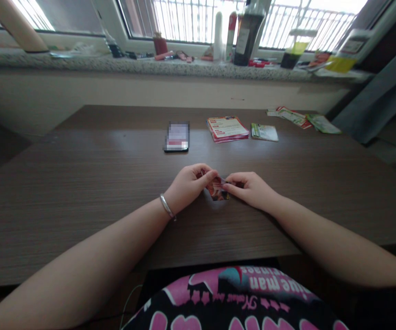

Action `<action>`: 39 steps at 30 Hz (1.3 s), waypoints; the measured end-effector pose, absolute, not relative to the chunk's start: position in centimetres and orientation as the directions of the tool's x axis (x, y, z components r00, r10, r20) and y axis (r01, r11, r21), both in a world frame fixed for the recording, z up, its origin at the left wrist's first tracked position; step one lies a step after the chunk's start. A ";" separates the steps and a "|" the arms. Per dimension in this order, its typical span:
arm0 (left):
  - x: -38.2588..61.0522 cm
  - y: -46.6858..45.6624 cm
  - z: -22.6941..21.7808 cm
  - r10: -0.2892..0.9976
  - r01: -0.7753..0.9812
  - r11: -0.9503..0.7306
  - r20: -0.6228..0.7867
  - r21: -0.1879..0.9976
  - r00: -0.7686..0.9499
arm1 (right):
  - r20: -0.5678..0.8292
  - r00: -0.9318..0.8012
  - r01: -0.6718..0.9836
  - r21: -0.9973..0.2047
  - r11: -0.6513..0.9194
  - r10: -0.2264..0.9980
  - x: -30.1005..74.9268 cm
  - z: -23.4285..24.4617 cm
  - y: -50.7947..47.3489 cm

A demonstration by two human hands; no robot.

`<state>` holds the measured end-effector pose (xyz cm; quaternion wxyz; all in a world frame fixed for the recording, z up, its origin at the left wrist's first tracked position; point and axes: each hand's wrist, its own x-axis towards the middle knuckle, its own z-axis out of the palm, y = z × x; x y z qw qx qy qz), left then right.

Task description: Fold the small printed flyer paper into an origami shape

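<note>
Left hand [187, 187], right hand [251, 190] meet at 12 o'clock from chest; fingertips [212, 174] of both clamped on small folded printed paper [216, 190], over brown wood-grain desk [81, 192]. Leaflet stack [227, 129] at paper's 12 o'clock, phone [176, 136] at 11 o'clock.

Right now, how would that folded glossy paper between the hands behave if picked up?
The folded paper is probably light and floppy, pinched by the left hand and right hand. Its glossy print may feel slippery.

A small folded piece of printed paper [217, 189], red and dark, sits pinched between the fingers [212, 174] of both hands.
</note>
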<state>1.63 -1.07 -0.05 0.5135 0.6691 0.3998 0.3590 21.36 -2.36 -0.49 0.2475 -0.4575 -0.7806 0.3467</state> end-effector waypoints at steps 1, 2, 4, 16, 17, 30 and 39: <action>1.6 -1.0 -0.1 0.906 0.175 -0.155 0.069 0.972 0.418 | 0.057 -0.460 0.531 -0.782 0.326 0.886 21.4 -0.6 -2.3; 1.5 -0.9 -0.2 0.910 0.188 -0.154 0.065 0.970 0.410 | 0.046 -0.462 0.524 -0.791 0.315 0.886 21.4 -0.7 -2.3; 1.5 -0.8 -0.2 0.916 0.220 -0.149 0.051 0.964 0.398 | 0.029 -0.466 0.520 -0.800 0.300 0.884 21.4 -0.8 -2.2; 1.3 -0.8 0.1 0.861 0.220 -0.123 -0.006 0.968 0.509 | 0.026 -0.410 0.473 -0.849 0.237 0.912 21.5 -1.0 -2.1; 1.4 -0.9 0.1 0.849 0.207 -0.119 -0.009 0.971 0.529 | 0.025 -0.405 0.467 -0.854 0.230 0.914 21.5 -0.9 -2.1; 1.8 -1.2 -0.4 0.817 0.217 -0.148 -0.004 0.965 0.577 | -0.029 -0.328 0.349 -0.933 0.093 0.944 21.0 -1.1 -2.0; 1.5 -0.6 -0.2 0.847 0.670 -0.452 0.048 0.588 0.529 | -0.029 -0.328 0.542 -0.825 0.163 0.944 21.5 -1.6 -1.7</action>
